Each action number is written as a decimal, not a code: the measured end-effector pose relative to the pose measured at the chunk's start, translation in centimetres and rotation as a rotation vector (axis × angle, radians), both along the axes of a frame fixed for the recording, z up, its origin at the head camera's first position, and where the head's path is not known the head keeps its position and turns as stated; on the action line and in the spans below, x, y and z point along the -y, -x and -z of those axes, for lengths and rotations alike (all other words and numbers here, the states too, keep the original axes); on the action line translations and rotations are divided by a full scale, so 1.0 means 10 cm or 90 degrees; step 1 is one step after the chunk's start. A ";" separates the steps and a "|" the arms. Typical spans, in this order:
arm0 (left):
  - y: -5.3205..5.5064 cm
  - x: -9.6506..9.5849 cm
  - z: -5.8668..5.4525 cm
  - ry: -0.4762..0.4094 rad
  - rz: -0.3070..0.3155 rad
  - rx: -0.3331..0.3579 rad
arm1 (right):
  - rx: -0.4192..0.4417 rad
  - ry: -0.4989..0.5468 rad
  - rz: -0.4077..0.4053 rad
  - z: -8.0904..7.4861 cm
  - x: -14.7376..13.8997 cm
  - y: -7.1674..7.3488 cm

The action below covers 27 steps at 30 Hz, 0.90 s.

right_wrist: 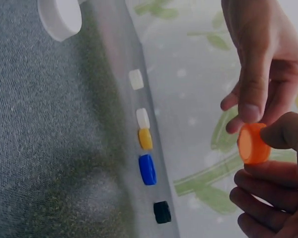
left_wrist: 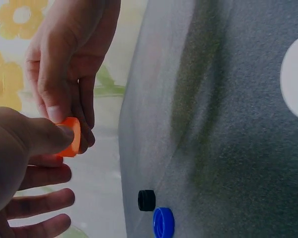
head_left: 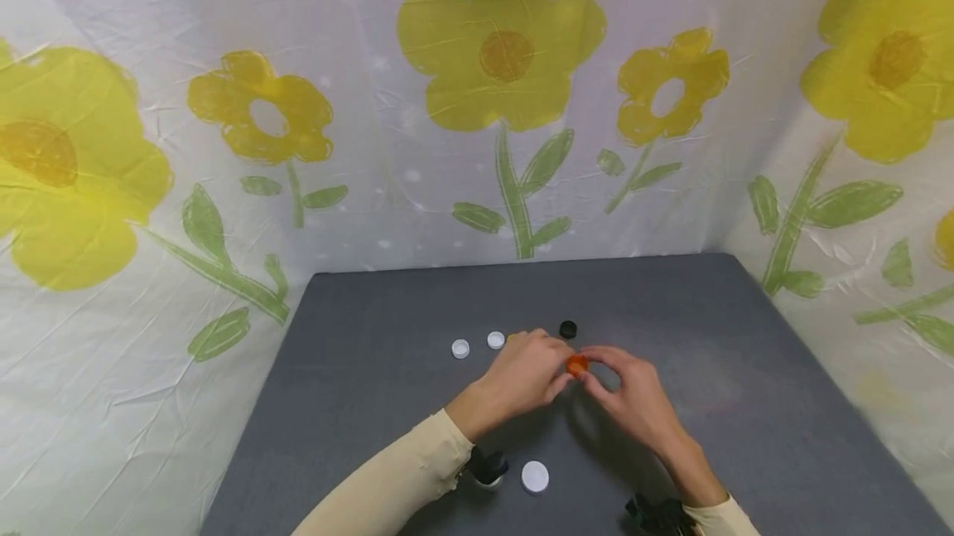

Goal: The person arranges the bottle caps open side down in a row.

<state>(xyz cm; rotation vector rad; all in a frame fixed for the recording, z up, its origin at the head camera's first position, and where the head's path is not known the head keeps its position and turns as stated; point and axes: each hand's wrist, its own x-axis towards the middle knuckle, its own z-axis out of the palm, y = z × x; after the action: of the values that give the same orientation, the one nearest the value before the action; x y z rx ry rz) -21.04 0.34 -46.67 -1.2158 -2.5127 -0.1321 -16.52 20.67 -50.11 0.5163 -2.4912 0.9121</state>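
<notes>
An orange screw cap is held up above the grey table between both hands. My left hand pinches it from the left, and in the left wrist view its thumb presses on the cap while the other fingers spread loosely. From the right, my right hand grips the same cap between thumb and fingers. The right wrist view shows the cap's round face. Behind the hands lie a black cap and a blue cap, the blue one hidden in the head view.
Two small white caps and a yellow cap continue the row to the left. Nearer the front lies a larger white lid, beside another white round thing partly covered by the left wrist camera. Flowered cloth surrounds the table.
</notes>
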 end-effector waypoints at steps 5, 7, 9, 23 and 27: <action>-0.07 0.07 0.01 -0.040 0.022 -0.029 | 0.062 0.043 0.007 -0.02 0.01 -0.04; -0.10 0.09 0.01 -0.065 0.039 -0.031 | 0.098 0.064 0.002 -0.03 0.00 -0.05; -0.12 0.11 0.02 -0.093 0.057 -0.029 | 0.135 0.085 -0.008 -0.03 0.01 -0.07; -0.15 0.18 0.12 -0.192 0.005 0.053 | 0.065 0.087 -0.019 0.01 0.02 -0.10; -0.17 0.20 0.10 -0.257 -0.036 0.200 | -0.007 0.062 -0.047 0.00 0.01 -0.11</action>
<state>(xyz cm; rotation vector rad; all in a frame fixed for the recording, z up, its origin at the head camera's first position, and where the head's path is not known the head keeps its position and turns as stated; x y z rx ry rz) -19.35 -1.66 -47.62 -1.0186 -2.5949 -0.8305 -15.42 20.61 -50.15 0.5830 -2.4172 1.0507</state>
